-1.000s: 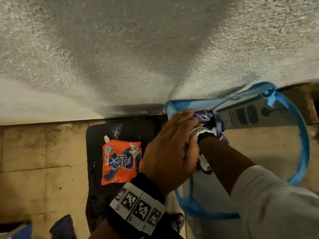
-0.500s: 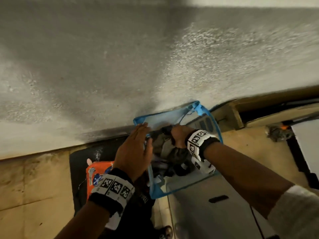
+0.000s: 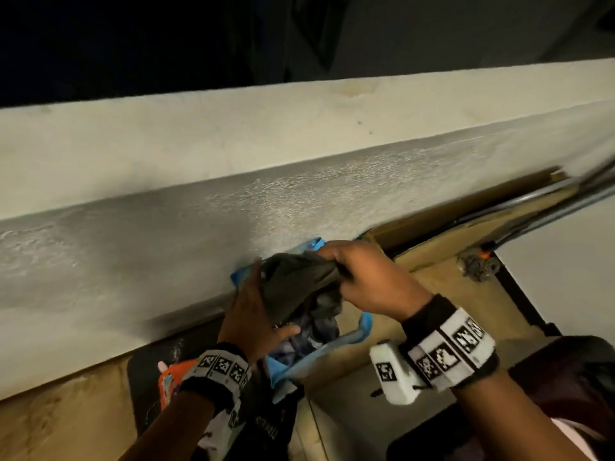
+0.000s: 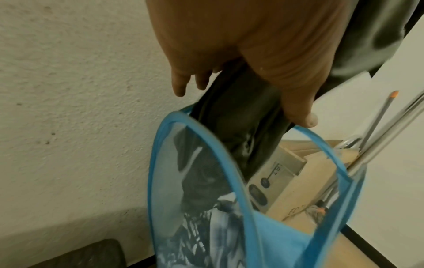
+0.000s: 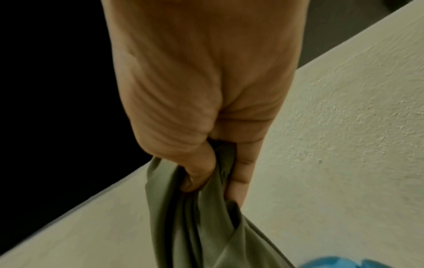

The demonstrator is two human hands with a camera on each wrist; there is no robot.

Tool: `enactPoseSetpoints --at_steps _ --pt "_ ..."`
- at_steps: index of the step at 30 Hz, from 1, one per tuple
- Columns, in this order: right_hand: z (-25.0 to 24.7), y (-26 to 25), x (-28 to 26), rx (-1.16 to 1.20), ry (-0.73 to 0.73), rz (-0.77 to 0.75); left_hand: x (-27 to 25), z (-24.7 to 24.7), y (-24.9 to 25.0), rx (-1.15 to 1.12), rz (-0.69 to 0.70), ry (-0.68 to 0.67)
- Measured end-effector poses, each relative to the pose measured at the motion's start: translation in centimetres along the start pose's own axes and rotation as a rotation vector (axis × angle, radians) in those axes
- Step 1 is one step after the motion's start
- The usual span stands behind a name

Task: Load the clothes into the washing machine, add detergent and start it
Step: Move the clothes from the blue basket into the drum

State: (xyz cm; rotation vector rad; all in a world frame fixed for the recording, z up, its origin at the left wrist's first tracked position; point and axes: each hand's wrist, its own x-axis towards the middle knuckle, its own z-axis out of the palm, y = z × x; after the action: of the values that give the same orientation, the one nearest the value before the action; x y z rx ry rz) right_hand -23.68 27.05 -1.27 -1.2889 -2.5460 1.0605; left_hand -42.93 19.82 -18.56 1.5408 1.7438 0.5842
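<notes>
the olive-green garment (image 3: pixel 299 281) is a soft, creased bunch of thin cloth, drawn up out of the blue mesh laundry basket (image 3: pixel 361 331) and stretched between both hands. the right hand (image 3: pixel 366 281) has its fingers curled tight round a gathered fold at the top, plain in the right wrist view (image 5: pixel 201 199). the left hand (image 3: pixel 253 314) is closed on the garment lower down, thumb on one side and fingers on the other, just above the basket's rim (image 4: pixel 321 134). beneath it, inside the mesh, lie more clothes (image 4: pixel 206 226), dark with pale printed patches.

half a second ago both hands were down in the basket's mouth; now the green cloth has come up clear of the rim and the right hand sits higher. the view has also tipped up, showing the ledge top and darkness beyond.

around them: a rough plastered wall (image 3: pixel 166 247) close behind the basket, an orange detergent packet (image 3: pixel 166 380) on a black mat (image 3: pixel 146 371) by the left wrist and partly hidden by it, and metal poles (image 4: pixel 376 137) leaning behind the basket.
</notes>
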Motion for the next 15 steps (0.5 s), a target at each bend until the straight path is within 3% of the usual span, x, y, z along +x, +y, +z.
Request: enactPoseSetpoints --at_steps 2,6,9,12,15 --pt "-2.3 -2.8 -2.3 0.083 0.084 -0.052 0.1 -0.2 1.8 -0.046 0.040 0.031" --pt "-6.1 -7.4 -6.0 0.257 0.180 -0.138 0.7 -1.1 4.9 -0.334 -0.011 0.081" --pt "-8.5 -8.2 -7.9 0.318 0.285 -0.117 1.0 -1.7 7.9 -0.558 0.130 0.102" --pt "-10.0 -5.7 -10.5 0.246 0.463 0.010 -0.2 -3.7 10.7 -0.771 0.106 0.103" --pt "-9.5 -2.0 -12.7 0.033 0.473 0.300 -0.8 -5.6 11.4 -0.911 0.049 0.095"
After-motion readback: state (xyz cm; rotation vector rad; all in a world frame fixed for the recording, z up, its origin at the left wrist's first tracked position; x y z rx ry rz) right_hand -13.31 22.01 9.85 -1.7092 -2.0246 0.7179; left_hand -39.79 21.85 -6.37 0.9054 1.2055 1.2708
